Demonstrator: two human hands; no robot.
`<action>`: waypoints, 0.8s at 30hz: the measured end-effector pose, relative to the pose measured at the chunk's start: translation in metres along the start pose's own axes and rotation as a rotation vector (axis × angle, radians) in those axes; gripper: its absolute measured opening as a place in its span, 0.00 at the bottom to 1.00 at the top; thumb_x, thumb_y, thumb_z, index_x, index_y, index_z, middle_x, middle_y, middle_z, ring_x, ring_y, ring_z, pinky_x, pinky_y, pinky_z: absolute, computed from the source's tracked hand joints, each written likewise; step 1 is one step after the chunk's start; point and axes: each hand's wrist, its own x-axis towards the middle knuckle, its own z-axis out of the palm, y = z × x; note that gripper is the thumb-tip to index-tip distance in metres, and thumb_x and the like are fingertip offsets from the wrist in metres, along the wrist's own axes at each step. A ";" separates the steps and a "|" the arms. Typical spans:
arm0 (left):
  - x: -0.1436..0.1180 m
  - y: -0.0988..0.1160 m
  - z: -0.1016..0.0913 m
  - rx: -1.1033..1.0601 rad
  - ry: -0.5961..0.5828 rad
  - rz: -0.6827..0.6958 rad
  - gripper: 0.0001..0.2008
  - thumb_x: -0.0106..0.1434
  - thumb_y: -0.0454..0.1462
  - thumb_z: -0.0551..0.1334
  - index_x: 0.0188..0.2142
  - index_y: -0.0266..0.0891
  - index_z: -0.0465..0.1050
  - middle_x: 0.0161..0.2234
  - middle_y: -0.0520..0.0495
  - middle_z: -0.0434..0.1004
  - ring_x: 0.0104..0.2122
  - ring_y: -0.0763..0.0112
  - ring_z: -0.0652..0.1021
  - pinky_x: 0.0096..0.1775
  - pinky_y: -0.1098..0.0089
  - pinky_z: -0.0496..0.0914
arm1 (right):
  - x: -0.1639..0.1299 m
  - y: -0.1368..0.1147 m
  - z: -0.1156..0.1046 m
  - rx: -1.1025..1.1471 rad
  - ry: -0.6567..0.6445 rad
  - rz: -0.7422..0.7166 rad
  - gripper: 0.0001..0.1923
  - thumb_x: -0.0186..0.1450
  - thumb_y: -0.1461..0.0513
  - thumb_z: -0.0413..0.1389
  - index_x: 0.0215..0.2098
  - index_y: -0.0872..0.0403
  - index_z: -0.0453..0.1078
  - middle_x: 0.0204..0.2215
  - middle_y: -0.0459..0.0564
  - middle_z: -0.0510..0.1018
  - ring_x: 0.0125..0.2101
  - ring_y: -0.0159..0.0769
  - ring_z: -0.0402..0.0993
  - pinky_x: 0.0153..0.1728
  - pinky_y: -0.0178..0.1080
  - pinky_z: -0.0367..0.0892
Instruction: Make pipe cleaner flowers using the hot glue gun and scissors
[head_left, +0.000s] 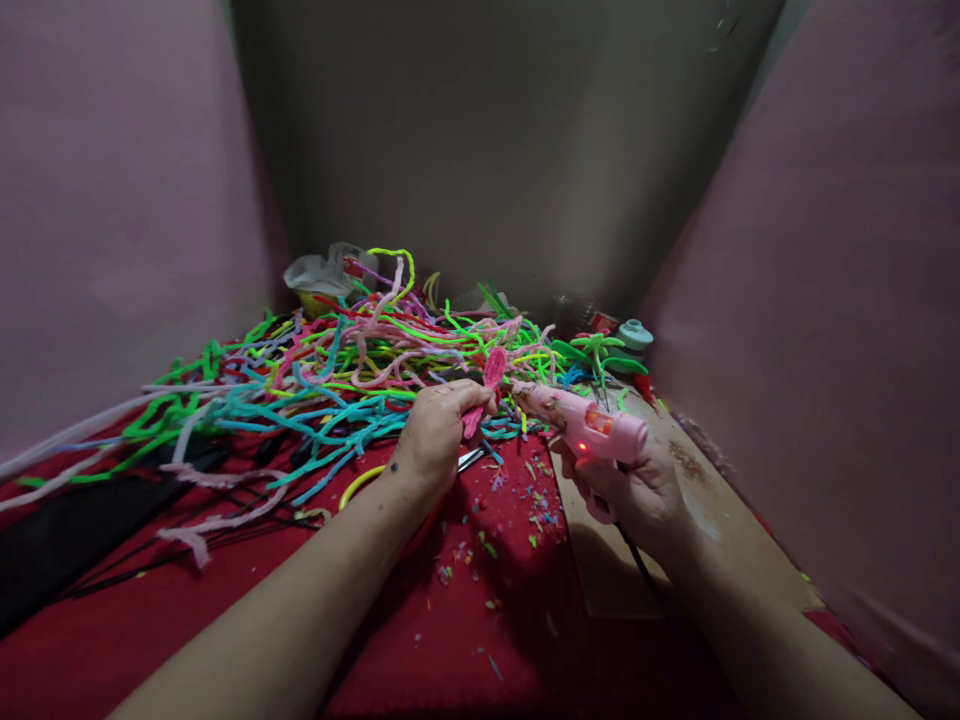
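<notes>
Left hand: I pinch a pink pipe-cleaner piece.
Right hand: I grip the pink glue gun.
Behind: tangled pipe cleaners.

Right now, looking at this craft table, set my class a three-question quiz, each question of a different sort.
1. True or false: the right hand holds a pink glue gun.
2. What does the left hand grip? A) scissors B) a pink pipe-cleaner piece C) a plastic bag
3. Fill in: the glue gun's nozzle points toward the ____ hand.

Key
1. True; a red light glows on its side.
2. B; it sticks up from the fingers, in front of the pile of coloured pipe cleaners.
3. Left.
</notes>
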 end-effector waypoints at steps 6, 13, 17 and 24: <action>0.002 -0.008 0.000 -0.110 0.003 -0.016 0.11 0.51 0.33 0.56 0.15 0.35 0.67 0.14 0.53 0.61 0.16 0.78 0.60 0.19 0.74 0.54 | 0.003 -0.011 0.003 0.107 0.022 0.043 0.27 0.62 0.53 0.54 0.58 0.50 0.62 0.34 0.52 0.75 0.19 0.28 0.62 0.11 0.30 0.51; 0.007 -0.015 -0.001 -0.168 -0.001 -0.030 0.09 0.50 0.34 0.57 0.15 0.36 0.67 0.14 0.54 0.62 0.15 0.79 0.60 0.18 0.74 0.55 | 0.003 -0.011 0.004 0.081 -0.011 0.059 0.27 0.62 0.53 0.53 0.57 0.53 0.63 0.31 0.52 0.75 0.19 0.29 0.60 0.12 0.31 0.52; 0.006 -0.014 -0.001 -0.157 -0.006 -0.017 0.09 0.50 0.34 0.57 0.15 0.36 0.66 0.14 0.54 0.62 0.15 0.79 0.60 0.18 0.74 0.55 | 0.002 -0.008 0.003 0.084 -0.001 0.040 0.26 0.61 0.54 0.54 0.56 0.53 0.64 0.32 0.53 0.74 0.20 0.29 0.62 0.12 0.31 0.51; 0.003 -0.012 -0.001 -0.077 -0.022 0.053 0.09 0.51 0.33 0.56 0.16 0.36 0.66 0.13 0.55 0.58 0.15 0.79 0.59 0.18 0.74 0.53 | -0.003 0.009 0.000 0.110 0.055 0.048 0.23 0.59 0.52 0.56 0.51 0.52 0.67 0.28 0.50 0.73 0.20 0.30 0.62 0.14 0.33 0.53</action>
